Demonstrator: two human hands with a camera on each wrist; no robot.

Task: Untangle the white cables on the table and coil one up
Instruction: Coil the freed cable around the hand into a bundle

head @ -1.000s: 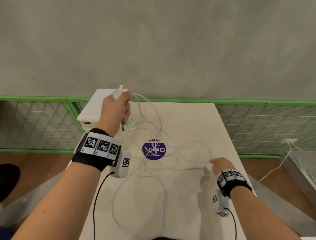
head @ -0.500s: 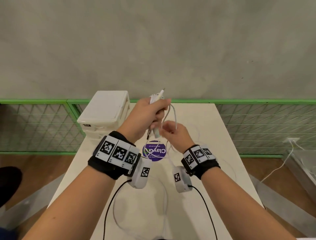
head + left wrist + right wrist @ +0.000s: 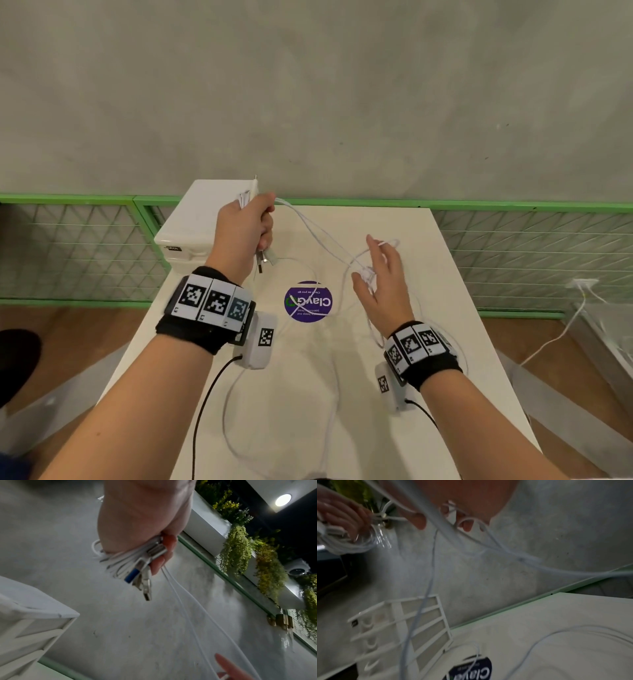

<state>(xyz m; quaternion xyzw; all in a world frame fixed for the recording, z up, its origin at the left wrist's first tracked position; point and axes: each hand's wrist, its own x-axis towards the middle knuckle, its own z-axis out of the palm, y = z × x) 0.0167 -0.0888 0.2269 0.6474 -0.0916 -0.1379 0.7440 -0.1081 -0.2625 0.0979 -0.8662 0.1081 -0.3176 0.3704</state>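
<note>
My left hand [image 3: 251,222] is raised at the table's far left and grips a bunched coil of white cable [image 3: 118,563]. Several USB plugs [image 3: 265,262] hang below its fingers; one plug [image 3: 131,576] has a blue tip. Two or three white strands [image 3: 318,238] run from that fist down and right to my right hand [image 3: 380,274]. The right hand is held up with fingers spread and nearly straight, and the strands drape across its fingers [image 3: 467,524] and palm. More white cable [image 3: 231,411] lies in loose loops on the white table [image 3: 472,359].
A round purple sticker [image 3: 308,301] marks the table's middle. A white drawer unit [image 3: 186,236] stands at the far-left corner, close behind my left hand. A green mesh fence [image 3: 513,240] and a grey wall back the table. Another white cord [image 3: 561,334] lies on the floor at right.
My right hand has drawn away from the left fist, rightward and down, with strands stretched between them. The left hand shifted left toward the drawer unit, still holding the bundle.
</note>
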